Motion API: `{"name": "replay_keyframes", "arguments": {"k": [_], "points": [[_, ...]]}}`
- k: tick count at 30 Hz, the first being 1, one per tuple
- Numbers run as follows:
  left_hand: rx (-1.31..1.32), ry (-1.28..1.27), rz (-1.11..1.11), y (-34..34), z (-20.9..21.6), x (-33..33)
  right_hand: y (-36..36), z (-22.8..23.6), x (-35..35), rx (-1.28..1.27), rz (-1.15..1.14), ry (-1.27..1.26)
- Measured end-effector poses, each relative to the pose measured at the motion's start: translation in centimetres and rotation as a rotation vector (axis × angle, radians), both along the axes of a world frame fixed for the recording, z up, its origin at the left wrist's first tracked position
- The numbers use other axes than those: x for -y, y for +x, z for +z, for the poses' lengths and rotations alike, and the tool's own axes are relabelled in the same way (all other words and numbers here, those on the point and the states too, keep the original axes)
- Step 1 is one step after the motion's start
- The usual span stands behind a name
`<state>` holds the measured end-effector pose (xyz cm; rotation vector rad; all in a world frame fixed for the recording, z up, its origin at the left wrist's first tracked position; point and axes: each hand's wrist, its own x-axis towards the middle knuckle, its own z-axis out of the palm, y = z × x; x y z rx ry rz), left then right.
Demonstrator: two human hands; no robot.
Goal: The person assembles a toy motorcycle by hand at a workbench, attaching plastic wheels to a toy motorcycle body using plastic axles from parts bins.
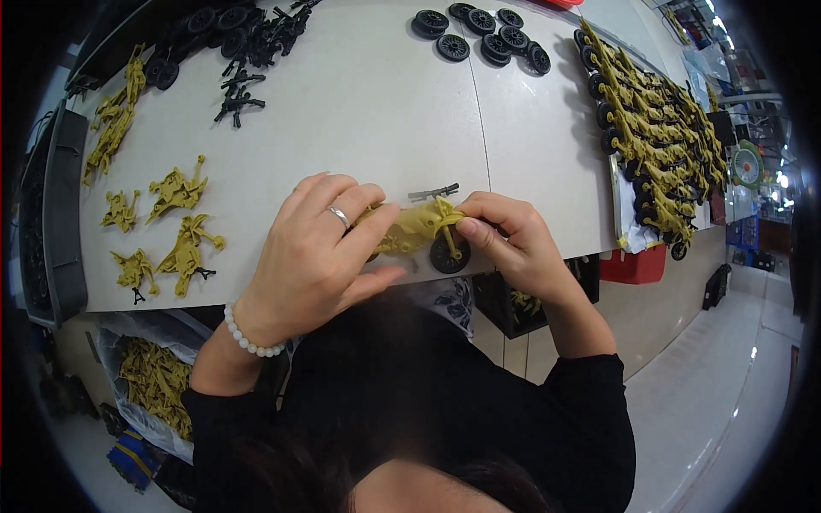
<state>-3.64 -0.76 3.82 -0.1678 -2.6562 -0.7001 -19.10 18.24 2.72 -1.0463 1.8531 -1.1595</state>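
A yellow plastic toy motorcycle body (416,229) is held low over the table's front edge, with one black spoked wheel (450,254) fitted at its right end. My left hand (321,244), wearing a ring and a bead bracelet, closes around the left end and hides much of it; its thumb is slightly blurred. The fingers and thumb of my right hand (505,235) pinch the front end, just above the wheel. Just beyond the body lies a small dark handlebar-like part (434,193).
Loose yellow body parts (178,192) lie on the left, near a grey bin (64,214). Black parts (265,43) and wheels (513,37) are at the back. Rows of assembled toy motorcycles (658,128) fill the right side. A bag of yellow parts (154,380) sits below left.
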Motion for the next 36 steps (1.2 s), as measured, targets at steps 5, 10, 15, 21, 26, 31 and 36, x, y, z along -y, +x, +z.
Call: {"name": "replay_keyframes", "arguments": {"k": [5,10,15,21,26,31,36], "points": [[0.069,-0.011,-0.048,0.1,-0.7,0.2,0.6,0.1,-0.2,-0.149,0.043,-0.037],[0.086,-0.037,-0.047,-0.6,-0.9,0.1,0.7,-0.8,-0.9,-0.433,0.020,-0.066],[0.123,-0.002,-0.041,-1.0,-1.2,0.4,1.2,-0.7,-1.0,-0.490,-0.089,-0.029],[0.153,0.047,-0.019,-1.2,-1.3,-0.2,0.6,-1.0,-0.7,-0.704,-0.165,-0.002],[0.131,0.014,0.038,-1.2,-1.3,-0.7,1.1,-1.1,0.4,-0.703,-0.133,0.020],[0.139,0.009,0.042,-1.3,-1.2,-0.9,1.2,-1.2,0.5,-0.682,-0.154,0.017],[0.152,0.017,0.041,-1.3,-1.5,-1.0,1.3,-1.2,0.6,-0.626,-0.149,0.029]]}}
